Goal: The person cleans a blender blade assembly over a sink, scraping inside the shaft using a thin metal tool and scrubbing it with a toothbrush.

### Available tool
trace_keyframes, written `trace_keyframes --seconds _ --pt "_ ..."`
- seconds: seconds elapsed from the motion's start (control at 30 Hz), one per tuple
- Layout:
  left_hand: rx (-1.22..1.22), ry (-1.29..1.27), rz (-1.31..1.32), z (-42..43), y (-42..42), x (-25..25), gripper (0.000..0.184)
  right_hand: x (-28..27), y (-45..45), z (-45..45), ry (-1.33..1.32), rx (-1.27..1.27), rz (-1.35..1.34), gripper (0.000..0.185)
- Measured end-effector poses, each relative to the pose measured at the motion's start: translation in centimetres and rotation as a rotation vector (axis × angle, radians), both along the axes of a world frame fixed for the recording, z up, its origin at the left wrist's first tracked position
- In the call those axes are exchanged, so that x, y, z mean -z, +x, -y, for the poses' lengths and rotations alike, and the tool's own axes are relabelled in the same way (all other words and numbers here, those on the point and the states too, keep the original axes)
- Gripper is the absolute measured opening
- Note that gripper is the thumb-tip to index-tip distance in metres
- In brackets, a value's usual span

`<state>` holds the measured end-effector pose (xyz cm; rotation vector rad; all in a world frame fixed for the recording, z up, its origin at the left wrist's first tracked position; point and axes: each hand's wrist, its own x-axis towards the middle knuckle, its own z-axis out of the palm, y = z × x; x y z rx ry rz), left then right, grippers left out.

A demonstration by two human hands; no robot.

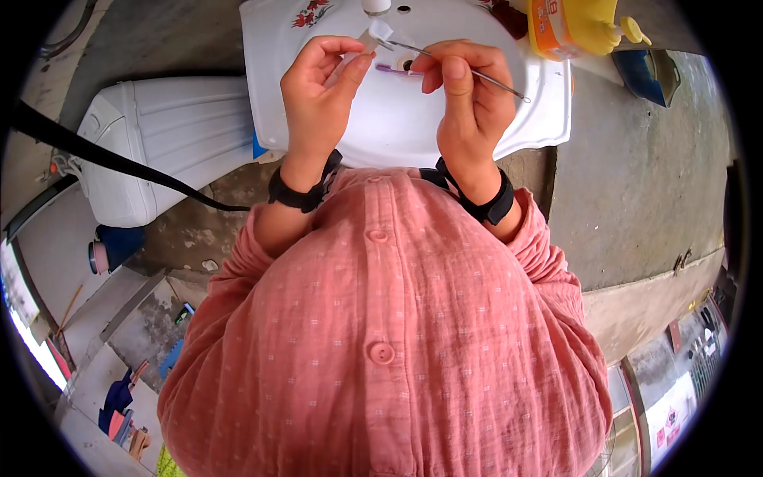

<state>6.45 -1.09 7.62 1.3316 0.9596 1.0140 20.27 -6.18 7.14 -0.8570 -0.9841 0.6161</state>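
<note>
My left hand point(324, 99) pinches a small whitish, partly see-through piece point(380, 32) between thumb and fingers. My right hand point(475, 103) is closed on a thin metal rod point(497, 82) with a small ring at its outer end. The rod's other end reaches the whitish piece; whether it goes inside or only touches cannot be made out. Both hands are held over a white washbasin point(366, 127). Below them, a slim purple stick-like thing point(388, 69) lies in the bowl by the drain, partly covered by my right fingers.
A white tap point(375, 7) is at the basin's back. To the right stands a yellow pump bottle point(584, 24), with a dark blue scoop-like thing point(648, 77) beyond it. On the left is a large white ribbed appliance point(179, 131). A black strap point(119, 159) crosses the left side.
</note>
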Motion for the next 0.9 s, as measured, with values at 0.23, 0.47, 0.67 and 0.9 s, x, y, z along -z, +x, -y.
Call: trace_keyframes --seconds 0.23,0.47,0.67,0.9 --pt "-0.080 0.319 -0.471 -0.1 -0.1 -0.9 0.012 -0.1 0.7 0.6 0.160 0.179 0.326 0.008" --pt "-0.057 0.307 -0.586 -0.3 0.4 -2.2 0.012 0.8 -0.4 -0.3 0.085 0.198 0.634 0.027" --pt "-0.095 0.410 -0.494 -0.9 0.2 -1.0 0.012 1.0 -0.4 -0.3 0.065 0.194 0.644 0.025" --pt "-0.099 0.375 -0.505 -1.0 0.2 -1.0 0.011 1.0 -0.6 -0.5 0.082 0.175 0.631 0.024"
